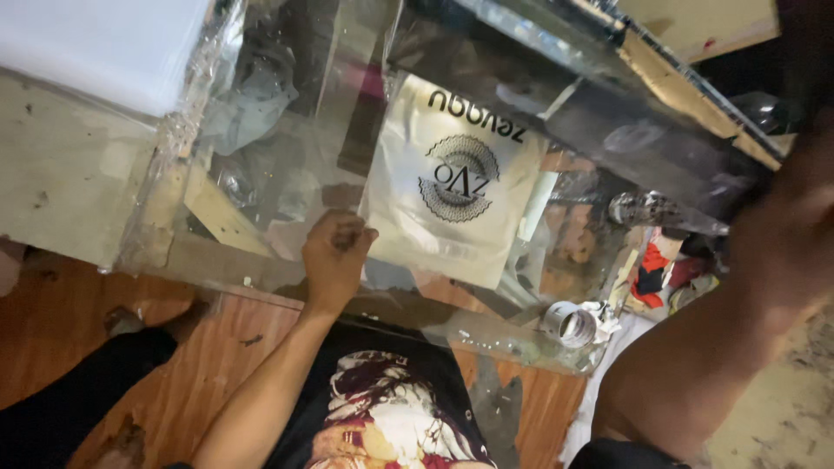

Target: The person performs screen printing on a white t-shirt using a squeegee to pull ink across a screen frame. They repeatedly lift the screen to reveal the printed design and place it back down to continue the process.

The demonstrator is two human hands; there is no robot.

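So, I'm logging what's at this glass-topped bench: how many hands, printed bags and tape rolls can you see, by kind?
Hands: 1, the left hand, closed on the edge of the bag; the right arm reaches out of frame.
Cream printed bag: 1, lying flat on the glass top.
Tape roll: 1, at the near edge.
Total: 3

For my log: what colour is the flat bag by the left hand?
Cream-white bag with black round emblem; head view.
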